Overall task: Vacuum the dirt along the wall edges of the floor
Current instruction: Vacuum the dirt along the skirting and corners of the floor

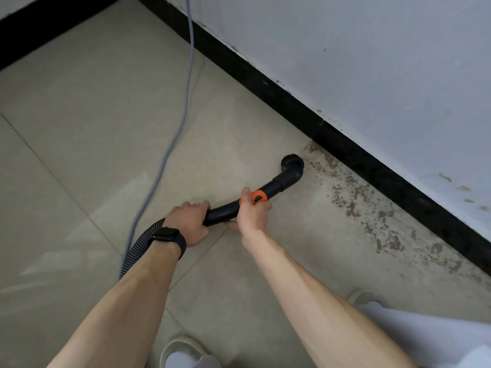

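A black curved vacuum wand with an orange collar ends in a round brush nozzle that sits on the beige tile floor, a short way from the black skirting board. My left hand, with a black watch on the wrist, grips the wand where the ribbed hose joins it. My right hand grips the wand just behind the orange collar. Brown dirt specks lie on the floor along the skirting, to the right of the nozzle.
A grey power cable runs down the wall and across the floor on the left of the wand. The white wall rises above the skirting. My two feet in light slippers show at the bottom.
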A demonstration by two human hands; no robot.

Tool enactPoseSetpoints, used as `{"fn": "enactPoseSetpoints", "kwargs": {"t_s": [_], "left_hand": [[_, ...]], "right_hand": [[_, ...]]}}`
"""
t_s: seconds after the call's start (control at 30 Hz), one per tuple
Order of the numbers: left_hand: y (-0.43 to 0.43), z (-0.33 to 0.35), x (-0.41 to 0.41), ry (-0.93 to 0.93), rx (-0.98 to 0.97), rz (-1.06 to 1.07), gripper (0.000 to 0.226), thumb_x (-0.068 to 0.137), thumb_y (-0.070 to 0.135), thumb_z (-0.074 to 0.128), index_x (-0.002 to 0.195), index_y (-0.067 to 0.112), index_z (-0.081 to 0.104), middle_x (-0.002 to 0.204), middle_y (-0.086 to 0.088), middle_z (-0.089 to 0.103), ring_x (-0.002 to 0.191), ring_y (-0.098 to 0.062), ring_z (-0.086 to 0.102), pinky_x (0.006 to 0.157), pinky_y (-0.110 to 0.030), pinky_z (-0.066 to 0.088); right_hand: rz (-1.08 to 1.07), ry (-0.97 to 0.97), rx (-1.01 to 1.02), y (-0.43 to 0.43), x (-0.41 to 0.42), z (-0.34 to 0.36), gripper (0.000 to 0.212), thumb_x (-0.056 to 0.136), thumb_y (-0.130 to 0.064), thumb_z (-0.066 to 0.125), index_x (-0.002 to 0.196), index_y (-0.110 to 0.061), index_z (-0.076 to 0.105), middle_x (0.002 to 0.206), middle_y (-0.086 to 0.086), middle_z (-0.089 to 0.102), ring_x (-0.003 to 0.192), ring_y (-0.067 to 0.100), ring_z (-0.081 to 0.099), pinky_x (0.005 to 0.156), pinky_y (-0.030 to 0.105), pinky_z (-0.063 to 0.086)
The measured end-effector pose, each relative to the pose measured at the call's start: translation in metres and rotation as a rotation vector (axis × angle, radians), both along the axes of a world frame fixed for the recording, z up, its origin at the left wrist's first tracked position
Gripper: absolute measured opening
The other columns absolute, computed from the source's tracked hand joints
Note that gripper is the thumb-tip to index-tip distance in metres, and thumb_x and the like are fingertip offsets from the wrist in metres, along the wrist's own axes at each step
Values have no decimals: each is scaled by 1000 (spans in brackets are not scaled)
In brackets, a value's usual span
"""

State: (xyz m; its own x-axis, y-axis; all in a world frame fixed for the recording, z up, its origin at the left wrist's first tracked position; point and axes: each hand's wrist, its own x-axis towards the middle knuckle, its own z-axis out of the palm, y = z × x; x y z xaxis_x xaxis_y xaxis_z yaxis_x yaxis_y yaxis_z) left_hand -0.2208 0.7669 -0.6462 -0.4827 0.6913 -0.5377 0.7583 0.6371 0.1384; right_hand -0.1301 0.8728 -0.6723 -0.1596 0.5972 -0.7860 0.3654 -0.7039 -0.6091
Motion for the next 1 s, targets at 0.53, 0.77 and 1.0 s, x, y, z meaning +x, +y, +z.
{"fn": "enactPoseSetpoints", "kwargs": {"t_s": [0.53, 0.77, 1.0], "left_hand": [[45, -10, 5, -13, 45, 2, 27, 81, 16, 50, 108, 21, 47, 98, -3, 61, 90, -24, 47, 71, -32, 32], [63, -12, 9, -24, 66, -8, 27, 81, 17, 50, 107, 20, 47, 100, -3, 61, 94, -26, 49, 71, -32, 30], [76, -14, 10, -55, 81, 0, 27, 82, 18, 49, 109, 21, 47, 99, -3, 60, 91, -24, 46, 72, -33, 31]], "right_hand": [[-3, -63, 65, 49, 8, -2, 45, 102, -48, 54, 124, -12, 38, 95, 1, 59, 80, 15, 59, 85, 43, 55], [-9, -77, 116, 66, 13, -2, 43, 103, -48, 52, 123, -12, 37, 101, 4, 60, 78, 14, 56, 78, 31, 43], [-16, -82, 129, 77, 13, 1, 46, 103, -48, 52, 127, -10, 39, 99, 3, 60, 76, 10, 55, 64, 29, 41]]}}
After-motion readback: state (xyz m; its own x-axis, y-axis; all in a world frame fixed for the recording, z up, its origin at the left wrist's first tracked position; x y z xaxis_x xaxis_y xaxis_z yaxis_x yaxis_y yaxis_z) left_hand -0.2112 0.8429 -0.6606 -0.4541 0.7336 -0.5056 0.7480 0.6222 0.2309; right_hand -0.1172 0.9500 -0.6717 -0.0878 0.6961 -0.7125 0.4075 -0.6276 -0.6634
